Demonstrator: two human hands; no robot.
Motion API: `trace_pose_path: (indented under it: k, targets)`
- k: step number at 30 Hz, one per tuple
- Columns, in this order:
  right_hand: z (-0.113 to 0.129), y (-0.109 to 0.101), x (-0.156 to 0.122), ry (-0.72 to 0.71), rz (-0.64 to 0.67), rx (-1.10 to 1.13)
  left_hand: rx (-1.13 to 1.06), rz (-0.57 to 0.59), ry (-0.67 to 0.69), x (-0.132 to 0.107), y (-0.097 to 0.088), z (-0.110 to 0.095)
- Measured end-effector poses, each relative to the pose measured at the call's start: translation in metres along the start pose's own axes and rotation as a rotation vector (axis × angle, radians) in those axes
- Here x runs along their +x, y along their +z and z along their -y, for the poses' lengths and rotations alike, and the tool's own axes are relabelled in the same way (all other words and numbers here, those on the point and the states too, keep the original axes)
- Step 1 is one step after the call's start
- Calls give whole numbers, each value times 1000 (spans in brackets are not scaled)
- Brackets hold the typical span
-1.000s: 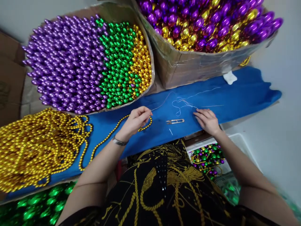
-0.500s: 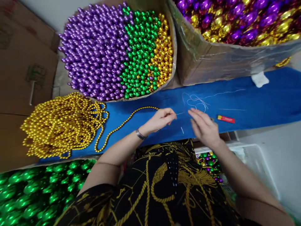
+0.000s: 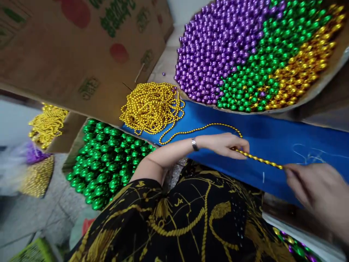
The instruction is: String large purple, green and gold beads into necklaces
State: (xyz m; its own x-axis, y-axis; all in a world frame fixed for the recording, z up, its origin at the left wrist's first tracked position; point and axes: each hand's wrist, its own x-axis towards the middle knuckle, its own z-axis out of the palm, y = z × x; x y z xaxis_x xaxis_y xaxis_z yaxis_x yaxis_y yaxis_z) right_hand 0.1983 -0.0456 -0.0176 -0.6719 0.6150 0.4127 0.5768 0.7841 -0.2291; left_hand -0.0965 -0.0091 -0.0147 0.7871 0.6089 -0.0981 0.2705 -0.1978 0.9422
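A gold bead string (image 3: 263,160) is stretched between my two hands above the blue cloth. My left hand (image 3: 227,145) is closed around it, and the string trails out behind this hand in a curve to the left. My right hand (image 3: 317,187) pinches the string's right end between thumb and fingers; it is a little blurred. At the far end of the curve lies a heaped pile of gold bead strings (image 3: 151,107). Loose white thread (image 3: 308,156) rests on the cloth beyond my right hand.
A big carton holds purple beads (image 3: 215,51), green beads (image 3: 245,89) and gold beads (image 3: 302,74). Large green beads (image 3: 109,163) fill a box at lower left. A cardboard box (image 3: 81,54) stands at the back left. The blue cloth (image 3: 207,112) runs along the table.
The view has swung left. My hands, earlier close together at the thread, are now apart with the gold bead string drawn straight between them.
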Motion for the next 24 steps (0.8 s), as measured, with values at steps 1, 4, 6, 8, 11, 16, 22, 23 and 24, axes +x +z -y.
trace_pose_path:
  k: [1, 4, 6, 8, 11, 16, 22, 23, 24]
  targets:
    - [0, -6, -1, 73, -25, -12, 87, -12, 18, -12, -11, -1]
    - [1, -17, -9, 386, -69, -44, 288, -96, -79, -56, -43, -5]
    - [1, -13, -17, 507, -63, 2, 343, -154, -216, -86, -59, -5]
    - [2, 0, -27, 535, -37, 92, 356, -166, -302, -114, -66, -4]
    - [7, 28, -41, 573, 27, 166, 413, -117, -375, -144, -56, 2]
    - [18, 59, -56, 654, 157, 144, 415, -45, -389, -165, -18, 29]
    - [18, 69, -73, 736, 212, 104, 421, -130, -461, -170, -1, 58]
    - [18, 70, -75, 747, 217, 105, 420, -142, -476, -171, 0, 60]
    - [19, 71, -76, 754, 222, 106, 416, -152, -489, -171, 1, 61]
